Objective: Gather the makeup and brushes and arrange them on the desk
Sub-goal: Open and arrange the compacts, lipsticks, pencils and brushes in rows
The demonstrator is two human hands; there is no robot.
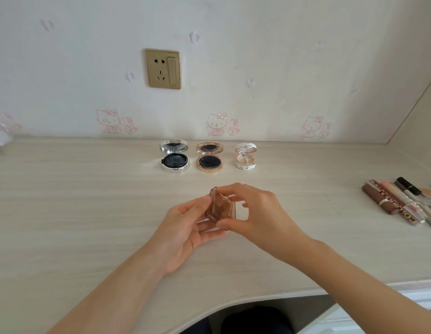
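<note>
**Hands holding a small case at mid-counter**

A pale wood-grain counter [77, 201] carries the makeup. The left hand [183, 227] and right hand [255, 213] meet over its middle. Cosmetic tubes [397, 201] lie clustered at the right edge. A silver compact [174, 156], a gold compact [209, 157] and a white compact [245, 156], all open, line the back edge. The fingers of both hands grasp a translucent brown case [221, 208], which is partly open.
</note>
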